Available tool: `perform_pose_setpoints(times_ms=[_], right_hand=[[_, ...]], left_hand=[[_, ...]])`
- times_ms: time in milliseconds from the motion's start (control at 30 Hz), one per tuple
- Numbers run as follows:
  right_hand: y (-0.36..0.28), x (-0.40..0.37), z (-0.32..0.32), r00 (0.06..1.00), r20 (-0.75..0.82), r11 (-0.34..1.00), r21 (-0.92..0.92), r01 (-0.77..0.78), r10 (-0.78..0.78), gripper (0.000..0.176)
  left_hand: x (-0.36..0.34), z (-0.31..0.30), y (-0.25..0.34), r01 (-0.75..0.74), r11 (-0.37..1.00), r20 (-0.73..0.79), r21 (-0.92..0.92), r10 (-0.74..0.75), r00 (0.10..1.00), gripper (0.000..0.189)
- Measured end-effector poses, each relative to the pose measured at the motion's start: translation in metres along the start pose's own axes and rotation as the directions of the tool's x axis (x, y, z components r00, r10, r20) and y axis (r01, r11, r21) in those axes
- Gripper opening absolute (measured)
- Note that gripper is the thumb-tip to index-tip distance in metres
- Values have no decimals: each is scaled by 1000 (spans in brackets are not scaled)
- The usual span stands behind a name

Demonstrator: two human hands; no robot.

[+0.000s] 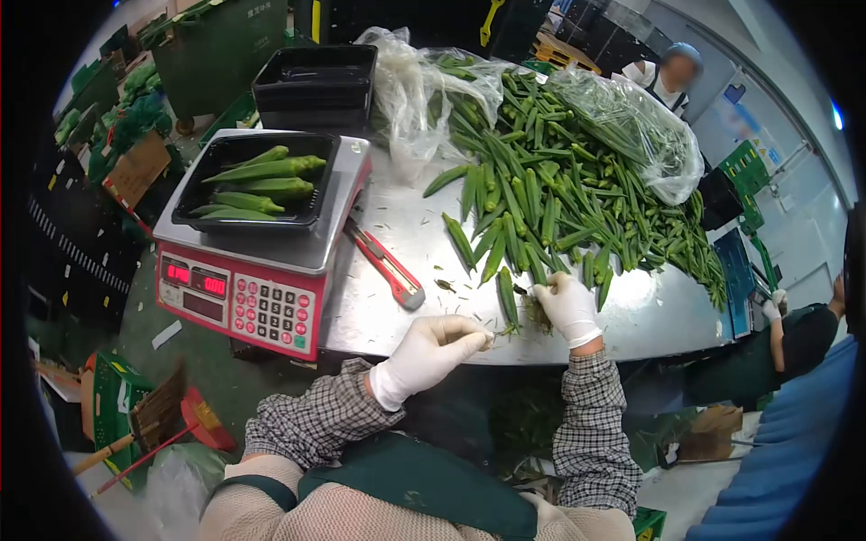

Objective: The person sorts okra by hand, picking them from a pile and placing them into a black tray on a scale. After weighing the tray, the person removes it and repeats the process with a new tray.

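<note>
A single okra pod point(508, 303) lay on the metal table point(465, 350), to the right of the weighing scale point(225, 311) and close to the table's near edge. Its long axis ran roughly away from the person, with one end toward the edge and the other toward the heap. From the left hand point(431, 358) it lay forward and to the right; from the right hand point(568, 309) it lay just to the left. The right fingertips were nearer its middle, while the left fingertips were near its lower end. The right fingers were curled narrow over some dark scraps point(536, 314); whether they gripped anything could not be made out. The left thumb and forefinger met in a close pinch, and nothing between them could be clearly told. Both hands wore white gloves and were to the right of the scale. Farther out, a red cutter point(390, 267) rested just right of the scale, and beyond it the large okra heap point(577, 194) spread rightward, partly under a clear plastic bag point(645, 135). On the scale sat a black tray point(320, 206) bearing several pods point(262, 171), and behind the scale stood stacked trays point(316, 95).
</note>
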State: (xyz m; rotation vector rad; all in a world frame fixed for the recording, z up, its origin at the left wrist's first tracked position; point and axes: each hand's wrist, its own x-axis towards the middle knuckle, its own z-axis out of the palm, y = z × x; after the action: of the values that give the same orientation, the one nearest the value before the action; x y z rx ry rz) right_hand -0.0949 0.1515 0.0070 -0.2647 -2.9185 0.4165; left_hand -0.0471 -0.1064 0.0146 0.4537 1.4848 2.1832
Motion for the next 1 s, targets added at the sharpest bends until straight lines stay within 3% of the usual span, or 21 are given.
perform_pose_setpoints(times_ms=[100, 200, 233, 333, 400, 433, 467, 500, 533, 600, 633, 667, 733, 800, 867, 900, 933, 1000], right_hand=[[11, 0, 3, 996, 75, 996, -88, -32, 38, 27], [24, -8, -14, 996, -32, 982, 176, -73, 79, 21], [25, -13, -19, 996, -90, 938, 348, 6, 27, 15], [3, -34, -44, 997, -52, 786, 614, 74, -54, 19], [-12, -39, -55, 902, -76, 812, 408, 416, -424, 27], [-23, -39, -62, 831, -3, 777, 351, 522, -556, 30], [-30, -37, -62, 808, 87, 775, 358, 520, -583, 32], [-37, -33, -63, 793, 40, 756, 333, 563, -608, 33], [-43, -25, -63, 773, -8, 734, 306, 605, -634, 35], [-34, 2, -53, 844, -133, 777, 338, 532, -520, 36], [-28, 23, -46, 901, -154, 807, 403, 433, -406, 36], [-24, 41, -35, 949, -194, 853, 419, 310, -249, 36], [-11, 82, -12, 979, -175, 896, 410, 167, -102, 36], [-11, 108, 11, 982, -172, 971, 209, 115, -79, 40], [-10, 120, 25, 997, -63, 997, 48, 53, -50, 42], [-10, 122, 26, 990, -129, 994, 85, 62, -51, 38], [-6, 120, 24, 993, -120, 950, 309, 47, -10, 33], [-6, 100, 0, 992, 92, 643, 755, -127, 88, 28]], left_hand=[[18, 4, -29, 85, 975, -3, -204, -87, 996, 21], [29, 4, -37, 240, 908, 49, -343, -238, 970, 31], [32, 2, -38, 268, 874, 85, -405, -255, 963, 34], [40, 0, -38, 380, 739, 210, -557, -318, 925, 40], [43, 2, -24, 481, 631, 308, -608, -372, 876, 43], [45, 0, -27, 529, 649, 387, -547, -364, 847, 40], [46, -4, -31, 568, 667, 461, -481, -358, 812, 37], [46, -7, -36, 600, 686, 532, -411, -354, 769, 34], [46, -7, -43, 551, 708, 502, -442, -313, 806, 33], [44, -8, -55, 441, 743, 433, -503, -225, 873, 30], [43, -5, -48, 401, 658, 331, -637, -236, 914, 23], [44, -4, -49, 339, 688, 275, -641, -207, 939, 22], [44, 0, -52, 213, 745, 164, -633, -140, 976, 19], [45, 0, -52, 231, 736, 186, -636, -144, 972, 11], [45, -3, -54, 242, 748, 203, -617, -146, 968, 9], [46, -5, -58, 239, 751, 217, -615, -130, 967, 11], [45, -7, -60, 238, 738, 212, -631, -132, 968, 13], [42, -6, -61, 237, 703, 200, -671, -136, 970, 18]])
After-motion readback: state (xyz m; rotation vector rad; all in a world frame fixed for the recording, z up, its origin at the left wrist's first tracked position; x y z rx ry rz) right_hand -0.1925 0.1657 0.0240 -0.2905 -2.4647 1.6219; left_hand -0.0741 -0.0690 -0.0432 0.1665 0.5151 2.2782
